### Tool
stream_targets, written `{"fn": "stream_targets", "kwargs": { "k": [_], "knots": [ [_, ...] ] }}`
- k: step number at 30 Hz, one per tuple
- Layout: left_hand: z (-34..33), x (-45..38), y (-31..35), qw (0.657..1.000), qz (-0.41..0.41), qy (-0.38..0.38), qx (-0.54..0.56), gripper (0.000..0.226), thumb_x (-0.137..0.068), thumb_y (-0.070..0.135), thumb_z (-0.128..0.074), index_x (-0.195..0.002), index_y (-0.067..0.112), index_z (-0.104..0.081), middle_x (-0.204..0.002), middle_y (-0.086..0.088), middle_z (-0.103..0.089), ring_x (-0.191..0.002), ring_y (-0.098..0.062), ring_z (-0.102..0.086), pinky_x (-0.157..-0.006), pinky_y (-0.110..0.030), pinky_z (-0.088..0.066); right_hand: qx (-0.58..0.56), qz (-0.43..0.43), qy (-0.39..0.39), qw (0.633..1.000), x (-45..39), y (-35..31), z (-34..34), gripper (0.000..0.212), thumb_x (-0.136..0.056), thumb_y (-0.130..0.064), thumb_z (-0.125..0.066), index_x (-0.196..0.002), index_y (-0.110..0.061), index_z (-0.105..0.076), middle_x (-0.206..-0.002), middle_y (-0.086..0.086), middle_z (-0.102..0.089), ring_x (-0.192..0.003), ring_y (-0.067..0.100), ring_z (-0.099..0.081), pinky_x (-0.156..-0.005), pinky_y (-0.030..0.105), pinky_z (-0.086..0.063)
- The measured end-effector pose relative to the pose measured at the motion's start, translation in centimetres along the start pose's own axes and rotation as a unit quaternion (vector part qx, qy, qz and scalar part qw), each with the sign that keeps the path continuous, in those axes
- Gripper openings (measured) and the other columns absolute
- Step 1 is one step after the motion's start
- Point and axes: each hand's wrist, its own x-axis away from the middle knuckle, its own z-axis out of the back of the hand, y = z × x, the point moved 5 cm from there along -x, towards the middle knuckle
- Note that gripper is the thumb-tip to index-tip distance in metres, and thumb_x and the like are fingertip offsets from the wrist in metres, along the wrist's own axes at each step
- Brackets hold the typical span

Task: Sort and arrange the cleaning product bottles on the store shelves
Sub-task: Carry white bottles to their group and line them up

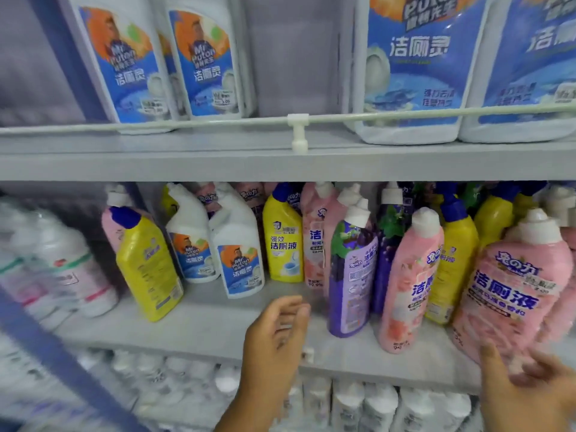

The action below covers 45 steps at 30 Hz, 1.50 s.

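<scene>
Currently I take the middle shelf as my reference; the head view looks straight onto it.

Left hand: raised in front of the shelf edge, near its centre. Fingers loosely curved, palm turned rightward. It holds nothing and touches no bottle.

Right hand: at the right end of the shelf, low, motion-blurred. Fingers spread and reaching up to the base of a large pink bottle. I cannot tell whether they actually touch it; no closed grip shows.

On the shelf, right part: the large pink bottle leans leftward at the front. Just left of it stands a slimmer pink bottle with a white cap, and left of that a purple bottle. Yellow bottles with blue caps crowd behind them.

On the shelf, centre: an upright yellow bottle stands toward the back, with two white bottles carrying blue and orange labels to its left.

On the shelf, left part: a tilted yellow bottle, label side turned away, leans toward the front. Further left, blurred white containers.

Above the shelf: large white jugs with blue labels behind a rail.

Below the shelf: rows of white bottle tops, blurred.
</scene>
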Motion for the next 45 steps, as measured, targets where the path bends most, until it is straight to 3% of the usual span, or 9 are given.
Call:
{"fn": "stream_targets", "kwargs": {
  "k": [5,12,18,21,25,28,33,41,45],
  "knots": [
    [7.4,-3.8,-1.2,0.992,-0.005,0.122,0.001,0.013,-0.096,0.016,-0.067,-0.107,0.022,-0.069,-0.103,0.011,-0.072,-0.093,0.006,-0.065,-0.072,-0.004,-0.047,-0.114,0.106,-0.172,0.973,8.1,-5.3,-7.3,0.029,-0.084,-0.014,-0.08,-0.087,-0.034,-0.059,-0.069,-0.022,-0.065,-0.057,-0.004,-0.055,-0.058,0.007,-0.045],
    [13.7,-10.4,-0.9,0.987,-0.042,0.154,-0.012,0.017,-0.098,0.013,-0.065,-0.111,0.023,-0.065,-0.103,0.015,-0.069,-0.09,0.007,-0.067,-0.068,-0.002,-0.045,-0.037,0.083,-0.429,0.899,16.1,-10.5,-21.2,0.031,-0.083,-0.028,-0.083,-0.106,-0.036,-0.064,-0.103,-0.008,-0.071,-0.09,0.01,-0.069,-0.077,0.021,-0.056],
    [15.4,-16.0,1.8,0.958,-0.2,0.169,-0.12,0.054,-0.093,0.037,-0.056,-0.139,0.009,-0.049,-0.141,-0.009,-0.051,-0.131,-0.023,-0.048,-0.109,-0.025,-0.037,-0.003,0.122,-0.416,0.901,16.8,-14.6,-32.2,0.044,-0.084,-0.019,-0.081,-0.114,-0.041,-0.058,-0.118,-0.013,-0.067,-0.106,-0.002,-0.064,-0.095,0.026,-0.055],
    [15.1,-18.8,2.6,0.966,-0.168,0.158,-0.12,0.067,-0.093,0.03,-0.058,-0.151,0.004,-0.038,-0.156,-0.015,-0.04,-0.146,-0.029,-0.034,-0.122,-0.037,-0.026,0.016,0.135,-0.395,0.909,17.1,-15.3,-34.2,0.049,-0.085,-0.024,-0.081,-0.125,-0.033,-0.054,-0.123,-0.008,-0.065,-0.111,0.004,-0.061,-0.083,0.003,-0.044],
    [15.1,-21.3,2.2,0.969,-0.135,0.173,-0.112,0.061,-0.094,0.02,-0.065,-0.147,0.002,-0.04,-0.144,-0.02,-0.051,-0.133,-0.035,-0.046,-0.11,-0.038,-0.036,0.022,0.127,-0.367,0.921,17.2,-14.9,-34.6,0.044,-0.088,-0.018,-0.077,-0.127,-0.027,-0.057,-0.117,-0.005,-0.068,-0.092,-0.009,-0.066,-0.069,0.005,-0.046],
    [15.1,-22.2,1.7,0.961,-0.132,0.16,-0.183,0.053,-0.096,0.029,-0.065,-0.136,-0.002,-0.05,-0.131,-0.026,-0.056,-0.121,-0.042,-0.051,-0.099,-0.042,-0.036,0.046,0.136,-0.355,0.924,17.0,-14.4,-34.4,0.044,-0.088,-0.027,-0.074,-0.128,-0.031,-0.056,-0.12,-0.008,-0.068,-0.108,0.006,-0.066,-0.087,0.024,-0.053],
    [13.5,-21.3,2.5,0.903,-0.207,0.143,-0.348,0.057,-0.083,0.047,-0.076,-0.117,0.003,-0.064,-0.118,-0.023,-0.065,-0.107,-0.045,-0.06,-0.085,-0.047,-0.048,0.063,0.149,-0.325,0.932,16.6,-13.9,-33.1,0.031,-0.086,-0.032,-0.07,-0.111,-0.034,-0.052,-0.105,-0.004,-0.065,-0.094,0.014,-0.066,-0.08,0.041,-0.056],
    [13.0,-17.9,4.2,0.945,-0.171,0.121,-0.252,0.044,-0.087,0.057,-0.066,-0.115,0.022,-0.063,-0.108,-0.002,-0.071,-0.099,-0.029,-0.066,-0.081,-0.042,-0.055,0.06,0.15,-0.321,0.933,15.4,-13.5,-28.3,0.029,-0.093,-0.031,-0.068,-0.105,-0.046,-0.047,-0.097,-0.014,-0.063,-0.083,-0.005,-0.062,-0.06,0.011,-0.044],
    [13.6,-15.7,4.6,0.961,-0.173,0.117,-0.181,0.041,-0.087,0.062,-0.06,-0.102,0.025,-0.059,-0.092,0.005,-0.069,-0.089,-0.021,-0.067,-0.077,-0.037,-0.054,0.046,0.147,-0.332,0.931,15.0,-13.2,-26.0,0.033,-0.088,-0.039,-0.073,-0.11,-0.045,-0.05,-0.099,-0.015,-0.064,-0.088,0.001,-0.063,-0.066,0.016,-0.045]
  ]
}}
